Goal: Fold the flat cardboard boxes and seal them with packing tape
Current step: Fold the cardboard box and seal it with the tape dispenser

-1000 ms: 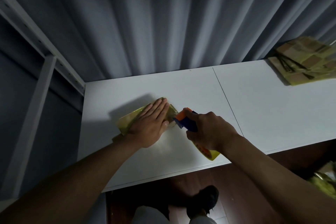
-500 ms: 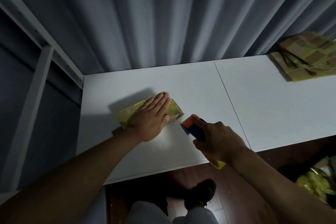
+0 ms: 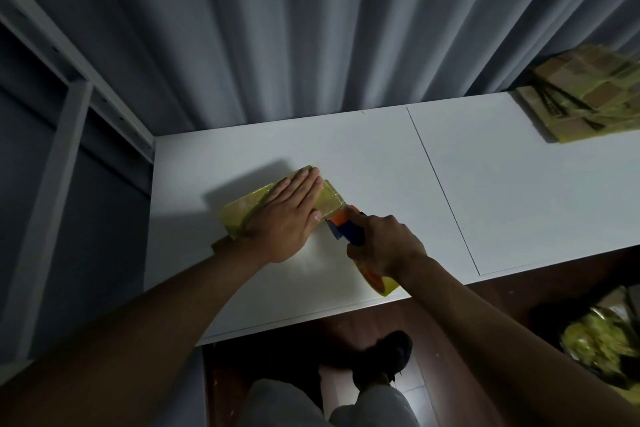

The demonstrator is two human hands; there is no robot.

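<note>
A small folded cardboard box (image 3: 242,213), wrapped in yellowish tape, lies on the white table (image 3: 363,156). My left hand (image 3: 287,215) presses flat on top of it with straight fingers. My right hand (image 3: 384,244) grips an orange and blue tape dispenser (image 3: 346,225), whose orange head touches the box's near right corner. The yellow tape roll (image 3: 381,282) sticks out below my right wrist.
A stack of flat cardboard boxes (image 3: 588,94) lies at the table's far right. A pile of taped boxes (image 3: 602,343) sits on the floor at right. A grey metal shelf frame (image 3: 69,107) stands on the left, curtains behind. My shoe (image 3: 384,357) is under the table edge.
My right hand pulled the dispenser away from the box towards me, then brought it back against the box's corner. My left hand stayed flat on the box.
</note>
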